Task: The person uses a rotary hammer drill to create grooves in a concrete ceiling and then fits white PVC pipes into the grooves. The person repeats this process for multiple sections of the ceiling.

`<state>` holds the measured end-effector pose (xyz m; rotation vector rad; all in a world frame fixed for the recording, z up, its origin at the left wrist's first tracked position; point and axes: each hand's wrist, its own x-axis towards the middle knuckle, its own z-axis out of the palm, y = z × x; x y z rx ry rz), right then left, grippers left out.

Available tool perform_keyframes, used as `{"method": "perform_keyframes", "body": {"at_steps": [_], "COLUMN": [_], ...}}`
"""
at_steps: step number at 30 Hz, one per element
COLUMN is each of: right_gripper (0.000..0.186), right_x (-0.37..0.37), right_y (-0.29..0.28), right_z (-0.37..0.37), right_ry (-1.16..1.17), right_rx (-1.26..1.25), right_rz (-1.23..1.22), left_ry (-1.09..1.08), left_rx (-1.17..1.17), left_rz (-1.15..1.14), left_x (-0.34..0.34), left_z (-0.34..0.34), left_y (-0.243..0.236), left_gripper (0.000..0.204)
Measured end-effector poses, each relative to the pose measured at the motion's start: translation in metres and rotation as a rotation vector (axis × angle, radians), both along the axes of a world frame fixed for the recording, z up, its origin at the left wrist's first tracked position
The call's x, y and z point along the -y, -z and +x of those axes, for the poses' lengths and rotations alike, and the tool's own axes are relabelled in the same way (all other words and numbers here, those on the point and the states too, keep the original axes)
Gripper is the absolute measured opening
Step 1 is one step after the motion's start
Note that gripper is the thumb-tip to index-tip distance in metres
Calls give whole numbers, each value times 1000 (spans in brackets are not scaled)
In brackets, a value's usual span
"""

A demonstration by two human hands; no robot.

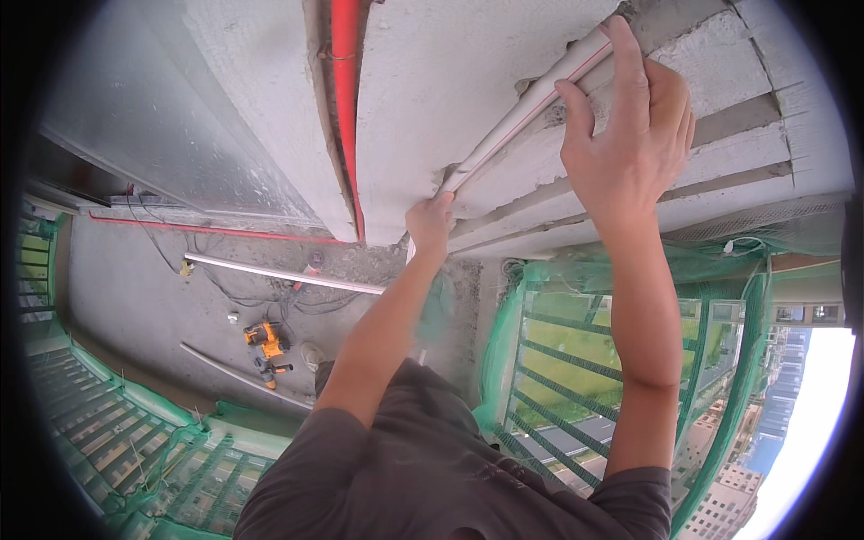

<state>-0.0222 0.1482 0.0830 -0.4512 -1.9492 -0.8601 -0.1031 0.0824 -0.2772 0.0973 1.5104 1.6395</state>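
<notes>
The person wore a dark grey short-sleeved shirt (423, 468), its cloth soft and lightly creased across the shoulders. The sleeves ended above the elbows, leaving both forearms bare. The left hand (430, 225) and right hand (634, 126) were bare as well, with no gloves, watch or rings visible.

We see a grey block wall (432, 108); below it lies a concrete floor (126, 297), and right of it green netted railings (576, 360) in daylight.

no packages, no labels, no signs, no screens in view
</notes>
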Motion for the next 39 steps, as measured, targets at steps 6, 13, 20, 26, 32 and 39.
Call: {"method": "perform_keyframes", "body": {"at_steps": [6, 13, 20, 26, 32, 39], "right_gripper": [69, 43, 56, 49, 17, 11], "right_x": [25, 20, -4, -3, 6, 23], "right_y": [-21, -33, -20, -17, -15, -27], "right_z": [6, 2, 3, 2, -9, -14], "right_ry": [154, 142, -4, 22, 70, 7], "right_rx": [110, 195, 69, 28, -13, -248], "right_rz": [-361, -257, -182, -159, -287, -529], "left_ry": [-46, 96, 88, 196, 192, 189], "left_rx": [-112, -570, -811, -836, -887, -806], "left_rz": [7, -224, -199, -255, -237, -264], "left_x": [-4, 7, 5, 7, 7, 5], "left_z": [6, 3, 8, 3, -1, -5], "left_y": [20, 1, -8, -18, -20, -8], "left_gripper": [42, 45, 43, 48, 48, 50]}}
